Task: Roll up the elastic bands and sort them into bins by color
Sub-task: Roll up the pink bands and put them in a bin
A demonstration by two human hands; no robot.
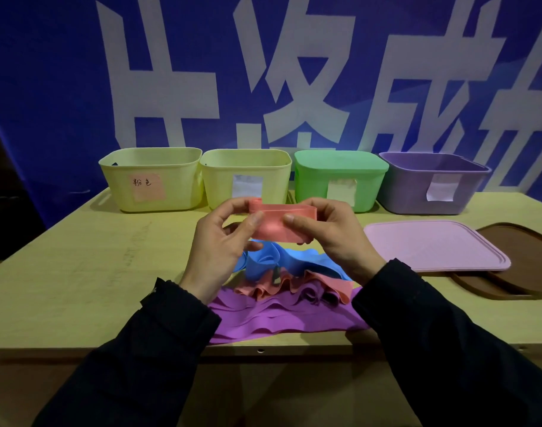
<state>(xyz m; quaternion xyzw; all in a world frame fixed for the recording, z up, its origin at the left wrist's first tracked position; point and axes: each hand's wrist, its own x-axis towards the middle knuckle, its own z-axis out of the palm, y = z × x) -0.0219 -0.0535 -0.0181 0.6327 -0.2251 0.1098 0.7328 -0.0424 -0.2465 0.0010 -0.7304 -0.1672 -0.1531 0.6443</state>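
Both hands hold a pink elastic band (275, 224) above the table, folded into a flat loop. My left hand (220, 245) pinches its left end and my right hand (328, 234) pinches its right end. Under the hands lies a heap of loose bands: a blue band (297, 261), another pink band (282, 285) and a purple band (263, 318). At the back stand a yellow bin with a pink label (152, 178), a second yellow bin (246, 177), a green bin (340, 180) with its lid on and a purple bin (433, 183).
A pink lid (433, 246) lies flat to the right of my hands, partly on a brown lid (516, 263). The wooden table (94, 266) ends close to me. A blue banner with large white characters hangs behind the bins.
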